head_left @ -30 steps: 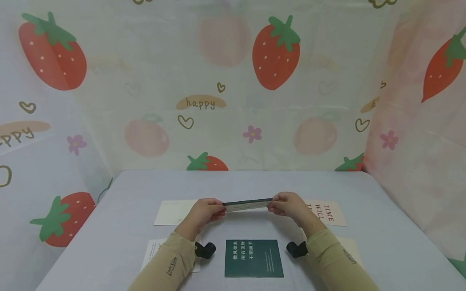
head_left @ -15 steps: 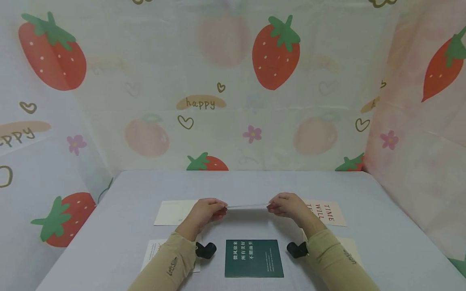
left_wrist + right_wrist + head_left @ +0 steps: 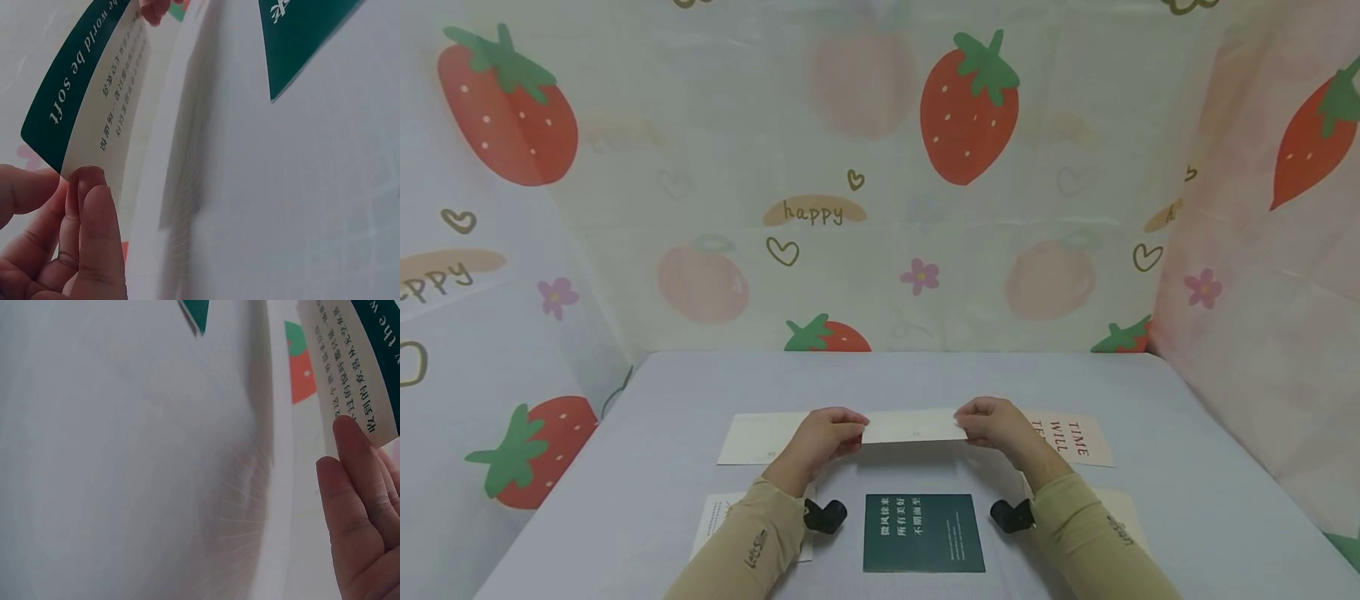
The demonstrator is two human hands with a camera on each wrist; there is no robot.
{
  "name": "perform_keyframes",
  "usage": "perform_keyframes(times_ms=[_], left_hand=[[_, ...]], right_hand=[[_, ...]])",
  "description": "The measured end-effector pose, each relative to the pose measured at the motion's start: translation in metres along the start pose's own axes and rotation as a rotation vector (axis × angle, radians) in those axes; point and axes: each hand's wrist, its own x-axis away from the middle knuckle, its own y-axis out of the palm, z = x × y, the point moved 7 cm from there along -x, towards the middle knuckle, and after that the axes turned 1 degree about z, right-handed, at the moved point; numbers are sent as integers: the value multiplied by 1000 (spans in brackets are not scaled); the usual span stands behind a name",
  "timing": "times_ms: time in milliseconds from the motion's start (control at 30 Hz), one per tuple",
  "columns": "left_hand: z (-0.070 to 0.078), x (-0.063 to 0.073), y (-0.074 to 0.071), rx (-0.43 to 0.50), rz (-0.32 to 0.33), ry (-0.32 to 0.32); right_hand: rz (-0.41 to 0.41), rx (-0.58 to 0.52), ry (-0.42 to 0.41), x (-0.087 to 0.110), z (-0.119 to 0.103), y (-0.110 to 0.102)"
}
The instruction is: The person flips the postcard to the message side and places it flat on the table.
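Note:
Above the table, both hands hold one card (image 3: 913,427) by its two short ends. My left hand (image 3: 826,437) pinches its left end between thumb and fingers. At the right end, my right hand (image 3: 992,425) pinches it the same way. The head view meets a plain cream side of the card. Its other side shows in the left wrist view, where the card (image 3: 87,87) has a dark green band with white lettering and rows of dark characters. In the right wrist view, fingertips (image 3: 351,434) lie against the printed side.
A dark green card (image 3: 923,533) with white characters lies on the white table (image 3: 917,379) in front. A cream card (image 3: 752,439) lies back left, a red-lettered card (image 3: 1075,439) back right. The forearms partly cover a card (image 3: 711,521) front left and another (image 3: 1123,512) front right.
The held card has tilted between the hands: first its green-banded printed side faced the head view, then it was edge-on, now its plain side shows. Both hands stay nearly in place.

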Motion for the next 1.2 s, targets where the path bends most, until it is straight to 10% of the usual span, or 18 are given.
perform_keyframes(times_ms=[1200], left_hand=[[-7,0,6,-95,95,-40]], right_hand=[[62,157,0,0,-7,5]])
